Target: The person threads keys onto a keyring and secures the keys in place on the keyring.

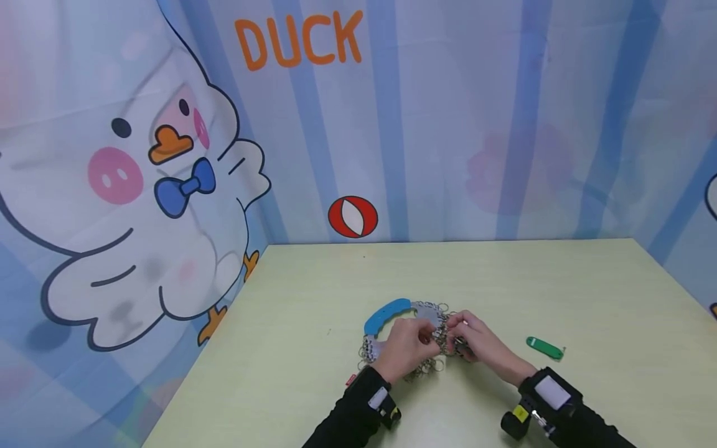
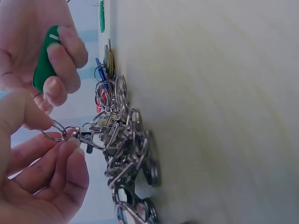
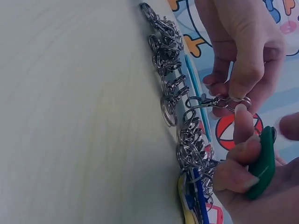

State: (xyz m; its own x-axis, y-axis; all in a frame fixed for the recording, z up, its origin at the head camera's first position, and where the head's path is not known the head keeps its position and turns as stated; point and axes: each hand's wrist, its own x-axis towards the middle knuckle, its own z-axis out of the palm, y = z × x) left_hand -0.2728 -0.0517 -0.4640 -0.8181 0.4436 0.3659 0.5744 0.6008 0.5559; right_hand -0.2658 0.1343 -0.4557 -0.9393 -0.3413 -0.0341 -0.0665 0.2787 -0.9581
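My left hand (image 1: 406,348) pinches a split ring (image 2: 58,130) on a small metal swivel clasp (image 2: 84,136) between thumb and fingers. My right hand (image 1: 476,339) has its fingers curled round a green key tag (image 3: 265,163), and one fingertip reaches the split ring. The clasp hooks onto a large key hoop with a blue curved grip (image 1: 388,314) and grey plates, strung with several metal clasps and rings (image 2: 124,149). Both hands hover over the hoop's near right side in the head view, hiding part of it.
A second green key tag (image 1: 544,348) lies on the table (image 1: 560,280) to the right. A red tag (image 1: 350,379) shows beside the left wrist. Blue (image 3: 200,196) and yellow tags (image 3: 187,205) lie by the clasps. A printed duck curtain (image 1: 437,124) stands behind.
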